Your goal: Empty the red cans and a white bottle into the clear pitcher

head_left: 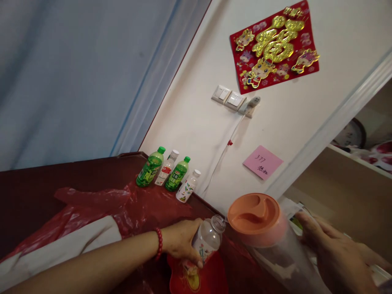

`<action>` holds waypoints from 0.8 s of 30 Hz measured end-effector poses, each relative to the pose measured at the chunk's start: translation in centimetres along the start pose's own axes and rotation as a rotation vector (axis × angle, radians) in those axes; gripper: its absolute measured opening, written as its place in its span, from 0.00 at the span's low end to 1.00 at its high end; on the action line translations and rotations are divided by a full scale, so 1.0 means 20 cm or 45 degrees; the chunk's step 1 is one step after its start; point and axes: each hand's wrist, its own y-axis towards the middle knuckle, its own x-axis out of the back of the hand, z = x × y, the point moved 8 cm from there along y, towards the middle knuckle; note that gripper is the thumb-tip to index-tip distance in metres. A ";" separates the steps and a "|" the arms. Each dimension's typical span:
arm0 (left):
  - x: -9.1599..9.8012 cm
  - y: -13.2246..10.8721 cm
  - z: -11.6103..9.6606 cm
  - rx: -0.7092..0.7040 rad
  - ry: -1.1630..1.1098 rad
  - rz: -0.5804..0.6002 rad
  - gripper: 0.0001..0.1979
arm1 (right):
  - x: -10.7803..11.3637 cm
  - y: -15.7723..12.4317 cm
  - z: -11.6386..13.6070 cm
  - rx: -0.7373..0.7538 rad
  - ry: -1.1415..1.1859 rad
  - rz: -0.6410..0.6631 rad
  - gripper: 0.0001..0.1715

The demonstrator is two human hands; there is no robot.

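My left hand [183, 241], with a red bead bracelet at the wrist, is wrapped round a clear plastic bottle [208, 239]. This bottle has a printed label, and its mouth is uncapped. Just right of it is a large translucent pitcher [281, 261] with an orange lid [254, 212], tilted so that the lid's edge lies close to the bottle mouth. My right hand [333, 249] grips the pitcher at its right side; the handle is mostly hidden by the fingers. Under the bottle lies a red tray [199, 281] with a yellow pattern. Whether liquid is flowing I cannot tell.
Several capped bottles stand by the wall, among them a green bottle [150, 167] and a white-labelled bottle [188, 185]. Red plastic film [101, 204] covers part of the dark table [27, 183]. A white cord [216, 167] hangs from the wall socket. Shelves [349, 159] are at right.
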 end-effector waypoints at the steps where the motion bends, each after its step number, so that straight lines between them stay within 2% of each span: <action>1: 0.00 0.00 0.00 -0.002 0.002 -0.003 0.37 | 0.00 0.00 -0.01 -0.039 -0.038 0.019 0.47; 7: 0.00 0.00 -0.01 -0.028 -0.027 -0.006 0.36 | 0.02 -0.01 0.04 -0.085 -0.130 0.013 0.46; 17: -0.01 0.01 0.00 -0.021 -0.006 0.020 0.39 | 0.02 0.00 0.03 -0.231 -0.112 0.011 0.51; 24: -0.02 0.01 0.01 -0.007 -0.030 0.014 0.37 | 0.03 0.01 0.07 -0.140 -0.133 0.006 0.46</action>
